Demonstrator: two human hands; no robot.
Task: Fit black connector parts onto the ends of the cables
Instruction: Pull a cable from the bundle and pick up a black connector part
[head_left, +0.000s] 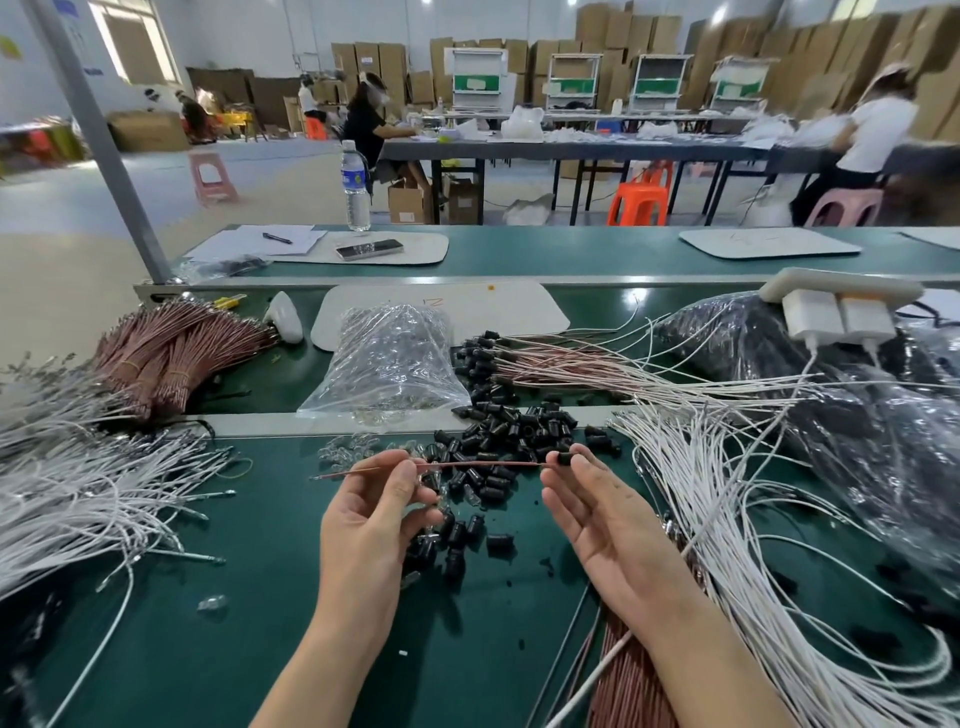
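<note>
**Right hand**: palm up, thumb and forefinger tips pinching one black connector; the other fingers are loosely spread. Judged purpose: to hold the part's opening in line with the wire end.

**Left hand**: palm up, fingertips pinching the cable partway along, short of its middle. Judged purpose: to keep the thin wire straight and level so that it can be fed in.

**Cable**: thin, reddish, held level between the hands above the bench. Its right end meets the connector at the right fingertips; whether it is seated cannot be told. Its left end sticks out free beyond the left hand's grip.

**Connector pile**: loose black parts just beyond and below the held cable, some of them between the hands. Near supply.

**Finished cables**: farther back, pinkish wires with black ends, lying together.

**Bag**: clear plastic holding small clear parts, left of the finished cables.

**White cables**: a loose heap right of the right hand, with a like heap at far left.

**Brown bundles**: tied stock, back left.
</note>
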